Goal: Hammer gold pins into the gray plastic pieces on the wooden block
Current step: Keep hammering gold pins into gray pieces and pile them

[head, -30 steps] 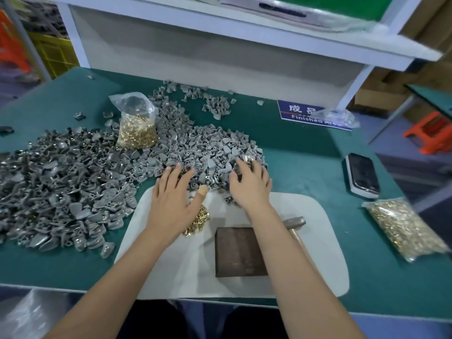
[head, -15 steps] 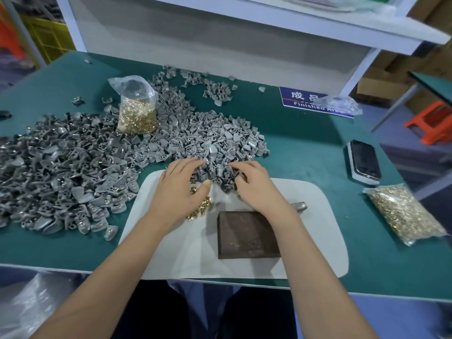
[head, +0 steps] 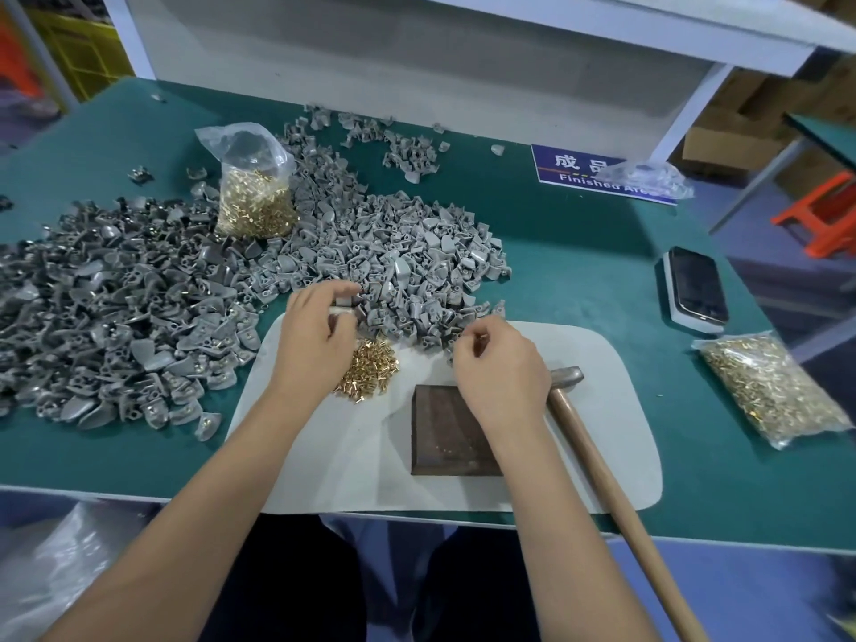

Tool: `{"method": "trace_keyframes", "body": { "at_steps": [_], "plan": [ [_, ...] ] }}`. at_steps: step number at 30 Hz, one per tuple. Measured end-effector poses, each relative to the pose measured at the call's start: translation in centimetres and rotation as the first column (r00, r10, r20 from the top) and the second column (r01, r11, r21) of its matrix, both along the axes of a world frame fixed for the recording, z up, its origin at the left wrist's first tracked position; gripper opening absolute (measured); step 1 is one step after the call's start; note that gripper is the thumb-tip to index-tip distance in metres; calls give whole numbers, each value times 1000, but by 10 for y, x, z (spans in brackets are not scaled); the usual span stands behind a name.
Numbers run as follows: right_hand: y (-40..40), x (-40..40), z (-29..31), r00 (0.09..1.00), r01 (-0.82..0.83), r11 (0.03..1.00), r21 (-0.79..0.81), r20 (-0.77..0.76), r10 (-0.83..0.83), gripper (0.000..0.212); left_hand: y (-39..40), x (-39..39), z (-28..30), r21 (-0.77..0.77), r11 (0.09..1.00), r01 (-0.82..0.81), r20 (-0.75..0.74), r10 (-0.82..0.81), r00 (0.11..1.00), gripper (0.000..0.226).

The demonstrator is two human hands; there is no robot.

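Left hand (head: 319, 335) pinches a gray piece (head: 345, 302) at the pile's (head: 393, 266) edge, right hand (head: 498, 363) curls, contents indiscernible, at 12 o'clock of the bare wooden block (head: 444, 437); loose gold pins (head: 368, 370) at its 10 o'clock, hammer (head: 597, 461) at 3 o'clock, evidently staged within reach.

Bare forearms, blue trousers

The left hand (head: 311, 345) and right hand (head: 502, 368) are ungloved, both forearms bare without sleeves, watch or rings; blue trousers (head: 384, 549) show at six o'clock.
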State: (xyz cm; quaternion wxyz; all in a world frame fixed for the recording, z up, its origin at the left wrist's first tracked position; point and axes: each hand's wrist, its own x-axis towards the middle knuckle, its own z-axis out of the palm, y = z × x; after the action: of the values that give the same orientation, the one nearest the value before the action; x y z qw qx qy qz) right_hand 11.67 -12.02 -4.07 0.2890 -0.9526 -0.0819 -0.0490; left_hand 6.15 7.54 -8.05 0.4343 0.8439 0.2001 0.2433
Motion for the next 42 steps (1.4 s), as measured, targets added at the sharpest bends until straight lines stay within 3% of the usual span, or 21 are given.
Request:
{"method": "trace_keyframes", "body": {
  "at_steps": [3, 8, 11, 18, 22, 29, 34, 38, 42],
  "plan": [
    [2, -2, 0, 1000, 18, 995, -96, 5, -18, 14, 2, -5, 1, -36, 999, -41, 46, 43, 998, 29],
    [0, 1, -2, 1000, 18, 997, -79, 9, -18, 13, 1, -6, 2, -214, 977, -15, 68, 30, 997, 34],
    [-1, 6, -2, 995, -73, 994, -80, -75, 67, 28, -1, -6, 3, -122, 992, 33, 32, -30, 999, 34],
    [0, 3, -3, 993, -122, 989, -82, -6, 121, 22, -9, -11, 2, 96, 982, 163, -4, -163, 987, 29],
    [-1, 7, -2, 983, -150, 986, -66, -116, 142, 38, -11, -11, 2, 201, 960, 197, -19, -197, 980, 28],
    [-1, 8, -4, 983, -144, 989, -39, -116, 139, 8, -12, -12, 0, 320, 924, 209, 6, -223, 975, 25],
    [-4, 6, -3, 974, -211, 974, 84, -65, 217, 9, -12, -10, -2, 419, 880, 224, 39, -264, 964, 16],
    [-7, 7, -4, 965, -247, 944, 218, -36, 261, 10, -12, -11, -3, 457, 851, 259, 34, -308, 951, 26],
    [-6, 6, -4, 943, -314, 918, 244, -35, 331, 14, -13, -12, 0, 484, 827, 286, 56, -356, 933, 37]
  ]
}}
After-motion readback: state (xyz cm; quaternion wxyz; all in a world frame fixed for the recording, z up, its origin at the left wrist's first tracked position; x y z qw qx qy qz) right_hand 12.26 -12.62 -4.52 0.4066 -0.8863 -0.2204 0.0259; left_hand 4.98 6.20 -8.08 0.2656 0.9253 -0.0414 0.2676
